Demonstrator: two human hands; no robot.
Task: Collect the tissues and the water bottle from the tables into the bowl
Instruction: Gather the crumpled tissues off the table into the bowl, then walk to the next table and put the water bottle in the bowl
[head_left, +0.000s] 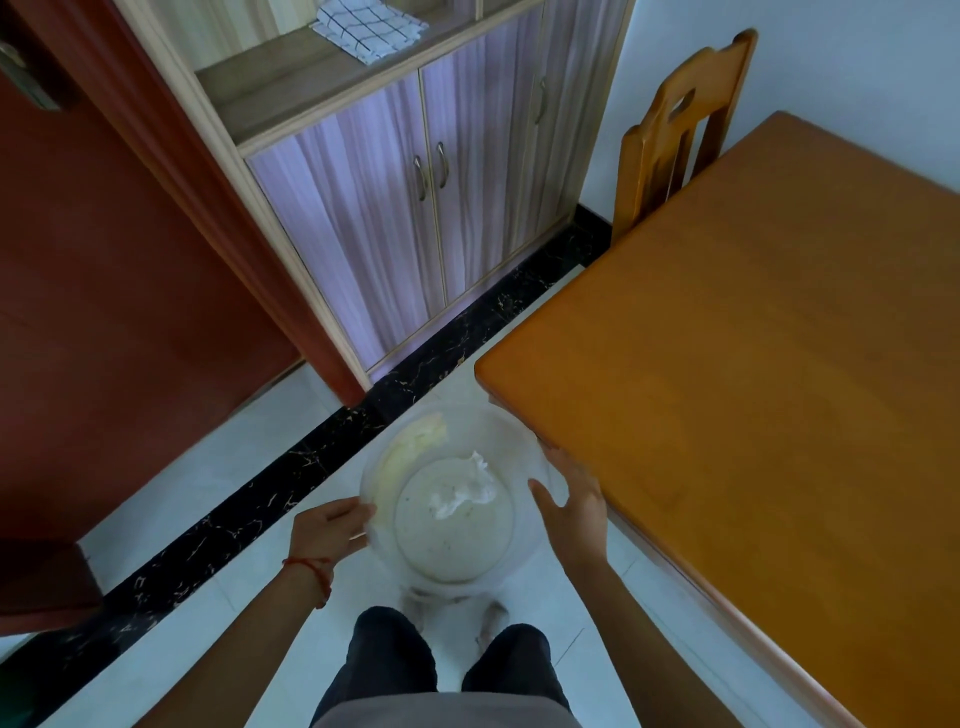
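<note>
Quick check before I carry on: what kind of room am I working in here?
Most likely a home dining room: an orange-brown wooden table with a matching wooden chair pushed in, a storage cabinet with purple-grey doors against the wall, and a pale tiled floor.

This looks like a room in a home, maybe a dining room. There is a wooden table (769, 332), a wooden chair (675, 130), a cupboard (415, 208) with a folded cloth (369, 26), and a tiled floor (249, 467).
</note>
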